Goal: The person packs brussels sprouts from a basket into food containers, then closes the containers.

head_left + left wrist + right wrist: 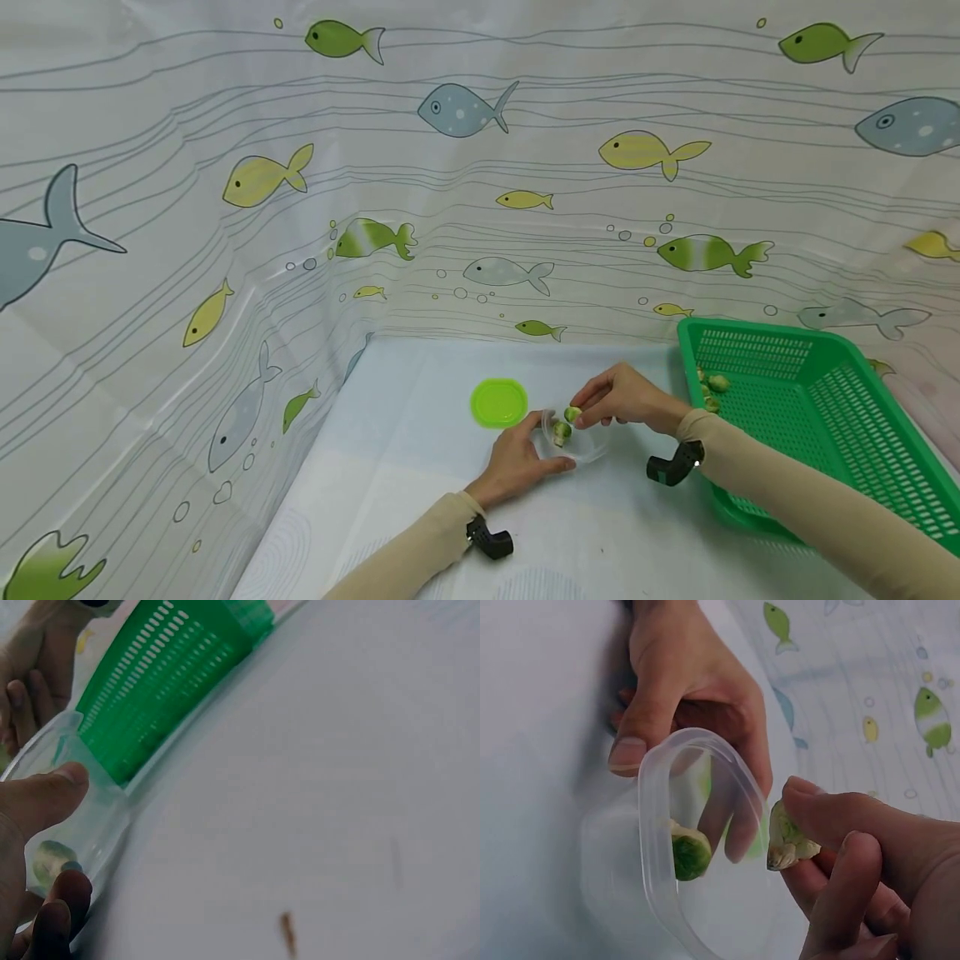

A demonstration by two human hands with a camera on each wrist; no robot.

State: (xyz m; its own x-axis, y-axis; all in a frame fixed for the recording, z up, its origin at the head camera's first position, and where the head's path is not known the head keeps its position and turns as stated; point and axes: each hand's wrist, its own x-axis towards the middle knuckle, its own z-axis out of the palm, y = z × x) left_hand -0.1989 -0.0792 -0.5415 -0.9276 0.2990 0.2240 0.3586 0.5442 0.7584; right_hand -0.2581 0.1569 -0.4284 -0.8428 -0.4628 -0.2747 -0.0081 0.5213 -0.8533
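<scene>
Green sprout (pixel 791 841), between fingertips (pixel 807 796), right hand (pixel 626 398)

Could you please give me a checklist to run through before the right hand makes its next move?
1. Right hand grips one sprout: ok, pinched between thumb and fingers.
2. Left hand holds the clear container: ok.
3. Container mouth uncovered: ok, the lime-green lid lies apart on the table.
4. Pinched sprout inside the container: not ok, it is by the rim; another sprout is inside.
5. Container base flat on the table: cannot tell.
6. Sprouts left in the green basket: ok, several at its left side.
</scene>
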